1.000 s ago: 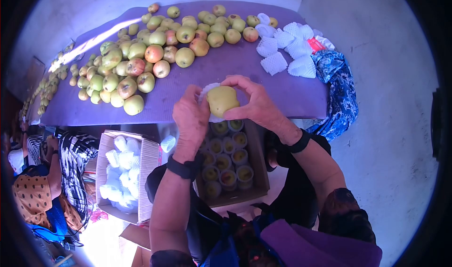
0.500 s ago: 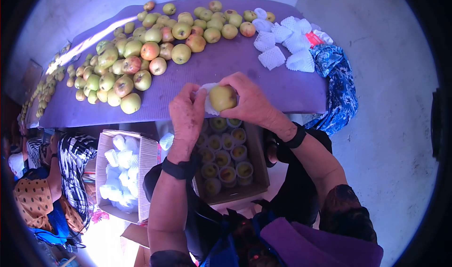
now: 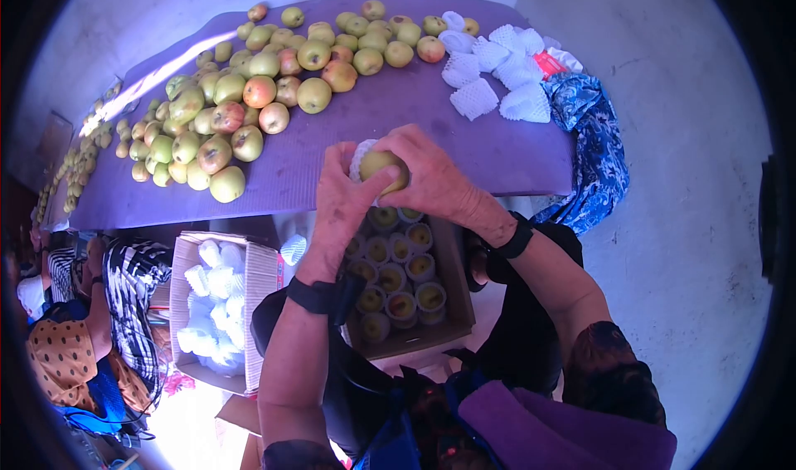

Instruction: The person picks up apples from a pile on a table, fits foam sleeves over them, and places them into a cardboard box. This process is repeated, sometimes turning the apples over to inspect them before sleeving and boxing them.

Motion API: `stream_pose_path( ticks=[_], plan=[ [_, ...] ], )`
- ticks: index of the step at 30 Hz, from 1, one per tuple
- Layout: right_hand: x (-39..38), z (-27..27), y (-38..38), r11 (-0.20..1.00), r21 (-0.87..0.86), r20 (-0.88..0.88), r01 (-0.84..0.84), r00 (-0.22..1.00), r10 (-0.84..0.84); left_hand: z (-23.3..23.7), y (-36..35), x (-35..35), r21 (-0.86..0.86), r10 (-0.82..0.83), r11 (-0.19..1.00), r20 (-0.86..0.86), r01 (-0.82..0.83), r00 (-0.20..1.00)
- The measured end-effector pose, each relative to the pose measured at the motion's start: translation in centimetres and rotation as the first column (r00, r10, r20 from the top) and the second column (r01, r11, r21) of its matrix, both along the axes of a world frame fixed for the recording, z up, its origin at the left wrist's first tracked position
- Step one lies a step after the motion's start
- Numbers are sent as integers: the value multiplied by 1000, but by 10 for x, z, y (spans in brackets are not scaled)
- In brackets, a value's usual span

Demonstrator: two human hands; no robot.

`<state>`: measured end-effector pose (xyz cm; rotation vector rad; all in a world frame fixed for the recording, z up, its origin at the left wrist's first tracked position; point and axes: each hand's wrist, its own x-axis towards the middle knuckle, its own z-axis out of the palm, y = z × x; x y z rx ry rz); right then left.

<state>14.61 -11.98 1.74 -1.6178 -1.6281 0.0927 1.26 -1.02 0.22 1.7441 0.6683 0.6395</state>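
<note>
Both my hands are closed round one yellow-green apple (image 3: 384,171) above the table's near edge. A white foam net sleeve (image 3: 359,156) wraps the apple's left side. My left hand (image 3: 347,189) grips sleeve and apple from the left, its thumb across the front of the fruit. From the right, my right hand (image 3: 427,174) holds the apple with fingers curled over its top. Below them stands a cardboard box (image 3: 460,316) with rows of apples in white sleeves (image 3: 392,279). My hands hide part of the sleeve and the box's far end.
Loose apples (image 3: 249,97) spread over the purple-covered table (image 3: 332,159). Empty foam sleeves (image 3: 497,68) lie at its right, beside a blue patterned cloth (image 3: 584,138). A carton of foam sleeves (image 3: 264,304) stands at left. Another person in a spotted garment (image 3: 62,354) sits farther left.
The apple has gone leftward into the foam sleeve. My left hand has closed in on it, its thumb now across the apple, and my right hand has shifted slightly left.
</note>
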Motion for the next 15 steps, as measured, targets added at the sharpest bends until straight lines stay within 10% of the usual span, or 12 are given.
stream_pose_path(
  ticks=[4, 15],
  plan=[
    [2, 8, -2, 999, -11, -155, -38, 987, 36, -2, 2, 0, -328, -53, 935, 245, 134, 968],
    [20, 0, -5, 957, -116, -791, -267, 607, 74, -1, 12, -6, -413, -9, 892, 388, 183, 922]
  ],
)
